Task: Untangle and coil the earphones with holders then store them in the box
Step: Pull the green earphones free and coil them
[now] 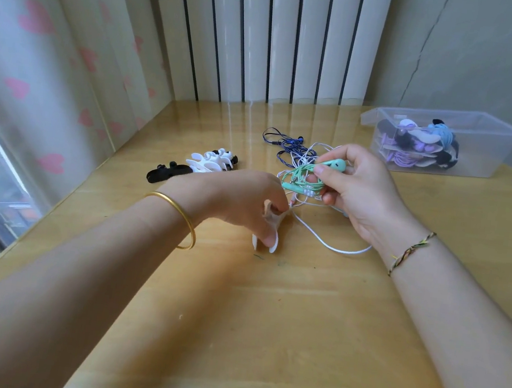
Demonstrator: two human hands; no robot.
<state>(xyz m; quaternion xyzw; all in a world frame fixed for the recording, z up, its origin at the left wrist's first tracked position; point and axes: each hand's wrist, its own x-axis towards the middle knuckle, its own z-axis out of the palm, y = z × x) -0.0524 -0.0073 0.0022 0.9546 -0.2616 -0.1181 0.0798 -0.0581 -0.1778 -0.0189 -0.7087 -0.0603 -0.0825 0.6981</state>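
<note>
The left hand (241,201), at frame centre, reaches palm-down, its fingers curled around a white holder (272,244) on the table (264,324). Right of centre, the right hand (358,187) pinches tangled green earphones (305,175) above white (332,246) and blue (286,144) cables. Spare holders (210,161) lie left of centre. The clear box (492,152), already holding coiled earphones, sits upper right. A heart-print curtain (41,38) hangs at upper left and a radiator (268,34) stands behind.

Room near, clutter beyond
Bare table (264,324) this side of the grips; earphones (295,155) just beyond right hand (358,190), holders (210,161) beyond left hand (247,202), box (485,154) further right.
</note>
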